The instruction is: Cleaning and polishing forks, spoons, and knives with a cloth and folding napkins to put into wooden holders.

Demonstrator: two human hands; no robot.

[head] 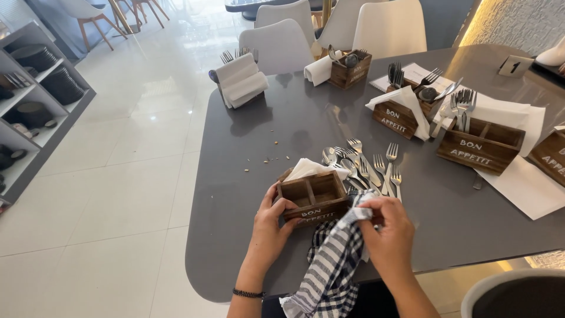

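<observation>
A small brown wooden cutlery box (313, 197) with empty compartments sits near the front edge of the dark grey table (247, 176). My left hand (272, 221) grips its left front corner. My right hand (385, 227) holds a blue and white checked cloth (332, 265) pressed against the box's right side, and the cloth hangs down over the table edge. White napkins (309, 168) lie behind the box. A loose pile of forks and spoons (365, 168) lies just beyond it on the table.
Several other wooden cutlery boxes stand farther back, with forks and napkins (479, 144) (400, 115) (350, 68) (238, 79). White paper sheets (527, 188) lie at right. Crumbs (273, 150) dot the table. White chairs (282, 44) stand behind, dark shelves with plates (35, 88) at left.
</observation>
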